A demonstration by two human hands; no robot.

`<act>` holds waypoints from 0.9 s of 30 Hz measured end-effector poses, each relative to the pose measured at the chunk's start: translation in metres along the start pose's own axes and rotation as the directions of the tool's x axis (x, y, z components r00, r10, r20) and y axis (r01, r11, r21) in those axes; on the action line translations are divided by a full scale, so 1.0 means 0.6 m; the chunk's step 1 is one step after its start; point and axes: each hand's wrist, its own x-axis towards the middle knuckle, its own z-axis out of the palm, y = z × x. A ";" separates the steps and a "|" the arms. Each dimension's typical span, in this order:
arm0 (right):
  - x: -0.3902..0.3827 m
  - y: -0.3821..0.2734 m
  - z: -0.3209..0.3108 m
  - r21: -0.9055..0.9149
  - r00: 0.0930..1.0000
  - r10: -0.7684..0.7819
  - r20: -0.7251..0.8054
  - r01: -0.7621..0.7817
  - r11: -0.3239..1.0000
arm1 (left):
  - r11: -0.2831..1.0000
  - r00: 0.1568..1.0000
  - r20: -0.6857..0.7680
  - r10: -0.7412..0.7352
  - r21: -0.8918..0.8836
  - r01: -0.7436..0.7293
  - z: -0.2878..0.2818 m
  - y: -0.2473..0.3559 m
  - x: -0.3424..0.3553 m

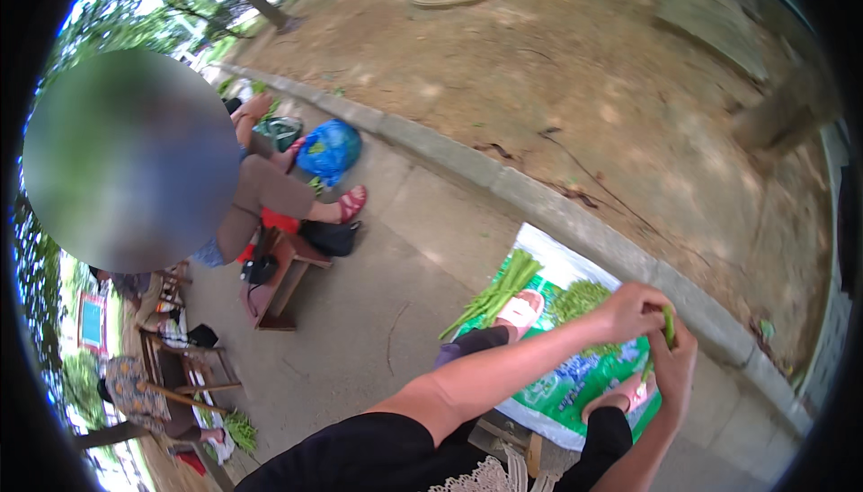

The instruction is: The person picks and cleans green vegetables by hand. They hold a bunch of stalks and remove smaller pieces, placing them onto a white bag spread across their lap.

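Both of my hands are together at the right, over a green and white plastic sheet (548, 393). My left hand (634, 310) pinches a thin green stalk (668, 323) near its upper end. Fingers of my right hand (676, 362) are closed around the same stalk lower down, and part of it shows below them. A bundle of long green stalks (499, 292) lies on the sheet at the left. Beside it is a heap of small green pieces (580, 301), partly covered by my left forearm. The stalks' exact kind is hard to tell.
My feet in pink shoes (521, 309) rest on the sheet. A stone kerb (530, 200) runs behind it, with bare earth beyond. Toward the left a person sits near a wooden stool (286, 281), a blue plastic bag (330, 152) and a black bag (331, 237). Others sit farther off.
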 end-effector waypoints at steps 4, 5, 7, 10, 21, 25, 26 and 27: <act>-0.010 0.006 -0.010 -0.038 0.996 0.057 0.073 -0.055 0.998 | 1.000 0.999 0.047 -0.001 -0.024 0.002 -0.004 0.020 -0.006; -0.011 0.010 -0.010 -0.051 0.994 0.067 0.081 -0.063 0.997 | 1.000 0.999 0.043 0.028 -0.004 -0.028 -0.007 0.018 -0.010; -0.011 0.012 -0.013 -0.077 0.994 0.026 0.108 -0.018 0.997 | 0.993 0.995 0.054 0.087 0.073 -0.091 -0.006 0.017 -0.014; -0.006 0.019 -0.018 -0.102 0.990 -0.019 0.143 0.034 0.994 | 0.936 0.986 0.095 0.135 0.315 -0.158 -0.009 0.015 -0.014; -0.010 0.014 -0.011 -0.314 0.974 -0.034 0.225 0.106 0.944 | 0.690 0.951 0.211 0.227 0.654 -0.310 -0.001 -0.005 -0.024; -0.012 0.002 -0.012 -0.323 0.972 -0.048 0.230 0.123 0.938 | 0.679 0.937 0.226 0.267 0.645 -0.349 0.000 -0.004 -0.024; -0.012 0.002 -0.014 -0.328 0.971 -0.056 0.230 0.132 0.935 | 0.673 0.937 0.224 0.269 0.652 -0.349 0.002 -0.003 -0.024; -0.013 0.004 -0.015 -0.337 0.971 -0.060 0.230 0.137 0.931 | 0.667 0.937 0.222 0.271 0.658 -0.349 0.004 -0.002 -0.023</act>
